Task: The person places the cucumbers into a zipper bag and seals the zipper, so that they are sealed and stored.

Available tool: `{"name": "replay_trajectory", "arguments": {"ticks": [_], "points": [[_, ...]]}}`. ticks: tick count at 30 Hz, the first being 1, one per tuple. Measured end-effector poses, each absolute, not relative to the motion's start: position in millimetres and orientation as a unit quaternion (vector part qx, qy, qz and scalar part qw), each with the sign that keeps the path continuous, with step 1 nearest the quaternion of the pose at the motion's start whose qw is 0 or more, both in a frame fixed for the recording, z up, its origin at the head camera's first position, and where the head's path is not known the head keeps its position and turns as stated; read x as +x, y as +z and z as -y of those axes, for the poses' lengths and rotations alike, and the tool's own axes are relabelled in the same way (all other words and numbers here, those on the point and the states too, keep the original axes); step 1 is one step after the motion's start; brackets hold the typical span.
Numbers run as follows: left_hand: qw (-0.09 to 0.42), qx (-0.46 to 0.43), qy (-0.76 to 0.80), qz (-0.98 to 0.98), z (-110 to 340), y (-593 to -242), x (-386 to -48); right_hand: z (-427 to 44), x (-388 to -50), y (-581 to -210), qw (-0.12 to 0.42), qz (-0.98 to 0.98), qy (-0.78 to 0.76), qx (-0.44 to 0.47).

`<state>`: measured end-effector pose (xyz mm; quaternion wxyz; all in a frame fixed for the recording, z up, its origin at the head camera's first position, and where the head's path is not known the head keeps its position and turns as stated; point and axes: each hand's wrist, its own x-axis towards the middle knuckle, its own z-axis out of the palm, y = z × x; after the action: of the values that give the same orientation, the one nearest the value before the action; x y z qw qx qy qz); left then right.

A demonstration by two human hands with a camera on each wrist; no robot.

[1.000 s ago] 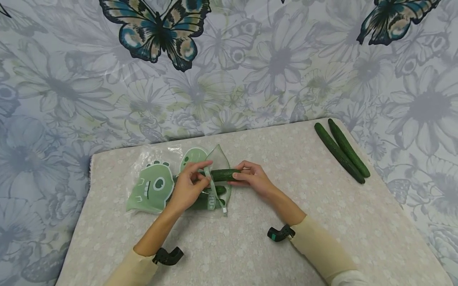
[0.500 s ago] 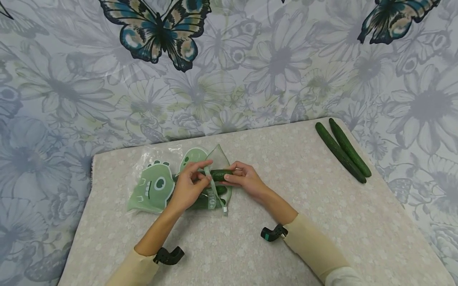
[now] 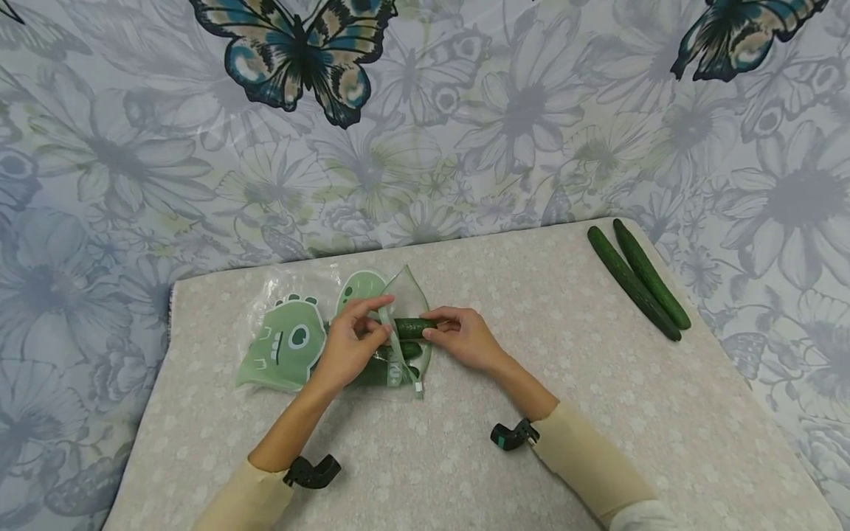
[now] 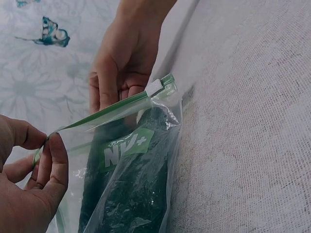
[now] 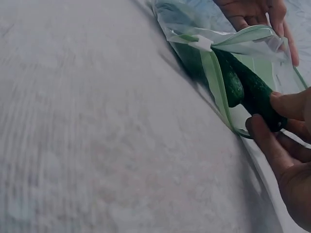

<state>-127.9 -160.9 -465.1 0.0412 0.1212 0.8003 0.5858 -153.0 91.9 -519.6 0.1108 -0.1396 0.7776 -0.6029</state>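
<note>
A clear zip bag [image 3: 285, 354] with a green cartoon dinosaur print lies on the table, its mouth facing right. My left hand [image 3: 348, 343] pinches the upper edge of that mouth, holding it apart; the left wrist view shows the green zip strip [image 4: 104, 116] between thumb and fingers. With its thumb and fingertips my right hand [image 3: 468, 341] holds the end of a cucumber [image 3: 410, 328], most of which is inside the bag. Other cucumbers lie in the bag below it; the end of one cucumber [image 5: 232, 90] shows at the mouth in the right wrist view.
Two cucumbers [image 3: 634, 284] [image 3: 654, 276] lie side by side near the table's far right corner. The table [image 3: 531, 287] has a pale patterned cloth, and its back edge meets a floral butterfly wall covering [image 3: 518, 147]. A white slider [image 4: 154, 87] sits at the zip's near end.
My right hand has moved left, and the cucumber it holds has slid further into the bag. At the end the hand draws slightly back right. My left hand stays in place on the bag's edge.
</note>
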Motion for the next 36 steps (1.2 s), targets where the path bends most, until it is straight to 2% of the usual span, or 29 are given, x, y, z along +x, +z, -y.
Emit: {"name": "replay_trajectory", "arguments": {"ticks": [15, 27, 36], "points": [[0.041, 0.122, 0.579, -0.805, 157.8, -462.9, -128.2, -66.7, -156.0, -524.1, 0.101, -0.676, -0.716, -0.141], [0.041, 0.123, 0.573, -0.809, 156.9, -462.5, -129.8, -70.4, -153.3, -521.1, 0.055, -0.818, -0.544, -0.180], [0.035, 0.127, 0.575, -0.807, 156.1, -464.6, -130.4, -105.4, -145.6, -498.7, 0.104, -0.834, -0.493, -0.225]]}}
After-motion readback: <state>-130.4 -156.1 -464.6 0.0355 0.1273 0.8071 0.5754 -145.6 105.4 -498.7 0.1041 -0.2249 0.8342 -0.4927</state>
